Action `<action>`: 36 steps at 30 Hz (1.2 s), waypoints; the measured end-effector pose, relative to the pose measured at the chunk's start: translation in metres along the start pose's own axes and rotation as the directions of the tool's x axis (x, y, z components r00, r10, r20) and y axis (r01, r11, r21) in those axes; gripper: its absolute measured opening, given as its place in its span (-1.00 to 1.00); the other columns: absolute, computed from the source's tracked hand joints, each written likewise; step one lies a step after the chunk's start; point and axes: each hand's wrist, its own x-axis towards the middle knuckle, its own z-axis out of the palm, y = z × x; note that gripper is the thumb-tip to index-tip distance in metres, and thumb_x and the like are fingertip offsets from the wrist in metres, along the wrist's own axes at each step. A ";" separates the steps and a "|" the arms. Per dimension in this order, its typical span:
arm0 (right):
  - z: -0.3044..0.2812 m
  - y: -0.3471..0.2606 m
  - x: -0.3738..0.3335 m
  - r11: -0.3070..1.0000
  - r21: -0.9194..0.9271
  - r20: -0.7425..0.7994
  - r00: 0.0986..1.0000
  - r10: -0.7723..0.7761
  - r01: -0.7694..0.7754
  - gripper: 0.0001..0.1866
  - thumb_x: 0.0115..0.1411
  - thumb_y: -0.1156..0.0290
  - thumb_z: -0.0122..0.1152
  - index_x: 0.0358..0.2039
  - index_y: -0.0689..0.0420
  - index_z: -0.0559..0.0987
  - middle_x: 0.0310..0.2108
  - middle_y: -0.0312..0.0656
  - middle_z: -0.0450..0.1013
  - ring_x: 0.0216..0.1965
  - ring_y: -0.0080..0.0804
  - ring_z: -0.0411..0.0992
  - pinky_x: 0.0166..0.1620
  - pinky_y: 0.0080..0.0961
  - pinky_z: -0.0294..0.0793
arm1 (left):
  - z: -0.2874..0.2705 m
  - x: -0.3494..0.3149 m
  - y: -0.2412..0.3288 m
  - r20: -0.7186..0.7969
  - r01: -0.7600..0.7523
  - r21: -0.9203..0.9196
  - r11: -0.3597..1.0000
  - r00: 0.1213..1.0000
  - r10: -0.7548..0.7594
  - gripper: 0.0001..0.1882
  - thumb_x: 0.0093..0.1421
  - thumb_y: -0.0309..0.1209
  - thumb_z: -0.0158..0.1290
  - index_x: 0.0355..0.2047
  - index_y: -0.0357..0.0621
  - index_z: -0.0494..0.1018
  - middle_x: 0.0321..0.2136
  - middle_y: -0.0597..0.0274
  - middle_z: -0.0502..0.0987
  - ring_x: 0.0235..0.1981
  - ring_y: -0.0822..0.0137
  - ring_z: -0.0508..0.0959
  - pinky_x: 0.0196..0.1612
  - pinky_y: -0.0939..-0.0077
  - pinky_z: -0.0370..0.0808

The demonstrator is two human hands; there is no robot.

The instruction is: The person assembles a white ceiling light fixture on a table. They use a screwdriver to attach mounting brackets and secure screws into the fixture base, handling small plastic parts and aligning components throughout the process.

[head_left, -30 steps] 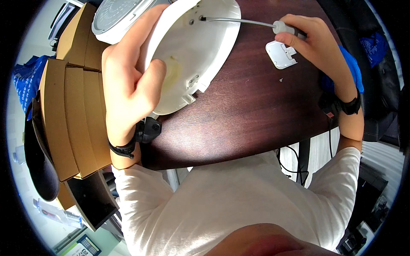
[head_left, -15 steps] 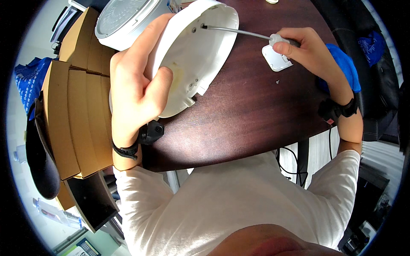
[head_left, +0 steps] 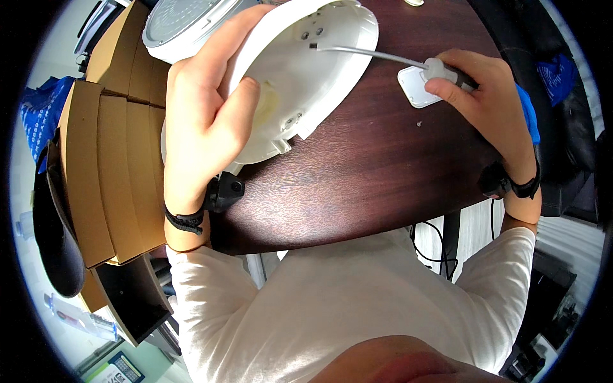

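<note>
Head cam, L one of a side-by-side fisheye pair on wearer's head. Looks down & fwd, pic upright, not mirrored. V. wide FOV: black in the corners, edges bowed nr rim, e.g. brown cardboard boxes [head_left: 116, 182] at L of frame. Closest to lens: white fabric short-sleeved shirt [head_left: 357, 293], bottom ctr, looks huge. Bare left hand [head_left: 207, 127] upper L of ctr, bare right hand [head_left: 482, 99] upper R, both farther out. Dark red-brown wood-grain tabletop [head_left: 345, 191] seen from above, ctr to top; pale floor strip [head_left: 471, 239] below its edge, R of ctr, farther off.
</note>
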 end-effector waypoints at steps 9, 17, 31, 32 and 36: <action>0.004 0.000 0.003 0.999 0.027 -0.003 1.000 0.027 -0.027 -0.62 0.14 0.11 0.35 -0.35 0.22 0.61 -0.52 -0.06 0.54 -0.54 -0.28 0.55 -0.48 -0.49 0.44 | 0.003 -0.002 -0.005 -0.017 -0.017 -0.028 0.999 1.000 0.016 -0.35 -0.07 -0.59 -0.20 0.12 -0.40 0.40 -0.02 -0.08 0.54 0.04 0.20 0.53 0.19 0.43 0.32; 0.007 -0.001 0.001 0.999 0.038 -0.020 0.999 0.034 -0.033 -0.63 0.14 0.10 0.34 -0.36 0.21 0.62 -0.53 -0.08 0.54 -0.54 -0.32 0.55 -0.47 -0.51 0.45 | 0.001 -0.001 -0.003 -0.001 0.020 -0.072 0.997 1.000 -0.020 -0.33 -0.09 -0.61 -0.21 0.12 -0.41 0.39 0.00 -0.09 0.53 0.06 0.21 0.52 0.20 0.44 0.31; 0.029 -0.001 0.006 0.985 0.125 0.124 0.987 0.102 -0.118 -0.55 0.27 0.04 0.18 -0.50 0.21 0.49 -0.68 -0.04 0.35 -0.67 -0.25 0.39 -0.55 -0.34 0.25 | -0.004 -0.002 -0.003 -0.009 0.007 0.023 1.000 1.000 -0.007 -0.33 -0.10 -0.55 -0.17 0.12 -0.39 0.41 -0.07 -0.08 0.56 -0.03 0.25 0.55 0.13 0.47 0.36; 0.031 -0.002 0.005 0.975 0.183 0.135 0.986 0.101 -0.125 -0.54 0.28 0.05 0.17 -0.51 0.22 0.47 -0.70 -0.05 0.31 -0.69 -0.28 0.36 -0.56 -0.34 0.23 | -0.004 -0.003 -0.002 -0.006 0.017 0.030 0.999 1.000 -0.017 -0.33 -0.10 -0.55 -0.17 0.12 -0.38 0.41 -0.08 -0.08 0.56 -0.03 0.25 0.55 0.12 0.47 0.37; 0.044 0.001 0.000 0.879 0.415 0.236 0.961 0.144 -0.233 -0.54 0.33 0.07 0.11 -0.51 0.24 0.45 -0.74 -0.14 0.19 -0.71 -0.47 0.25 -0.57 -0.41 0.18 | -0.003 -0.002 -0.005 -0.007 -0.028 0.048 0.998 1.000 0.029 -0.34 -0.08 -0.55 -0.17 0.12 -0.37 0.41 -0.09 -0.07 0.57 -0.05 0.26 0.55 0.09 0.48 0.39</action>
